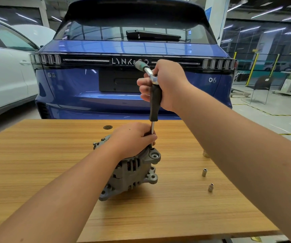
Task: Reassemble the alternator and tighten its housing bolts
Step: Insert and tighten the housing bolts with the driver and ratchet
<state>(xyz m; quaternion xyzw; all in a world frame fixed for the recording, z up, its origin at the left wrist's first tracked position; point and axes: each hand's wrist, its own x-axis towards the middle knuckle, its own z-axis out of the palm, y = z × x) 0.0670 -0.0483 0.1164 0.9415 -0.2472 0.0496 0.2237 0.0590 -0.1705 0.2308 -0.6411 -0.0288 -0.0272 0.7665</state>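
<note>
A grey metal alternator (pixel 132 172) stands on the wooden table (pixel 53 155), near its middle. My left hand (pixel 132 139) lies over its top and pinches the thin steel shaft of a driver just above a housing bolt at the right lug. The driver's black handle (pixel 155 102) rises straight up from there. My right hand (pixel 165 85) grips that handle together with a ratchet wrench (pixel 145 70) fitted on its top end; the ratchet's green-grey grip points up and left.
Three small sockets lie on the table to the right: one (pixel 205 153) by my right forearm, one (pixel 204 172) lower and one (pixel 210 187) nearest me. A dark round disc (pixel 107 127) lies near the far edge. A blue car (pixel 132 50) stands close behind the table, a white car (pixel 4 76) at left.
</note>
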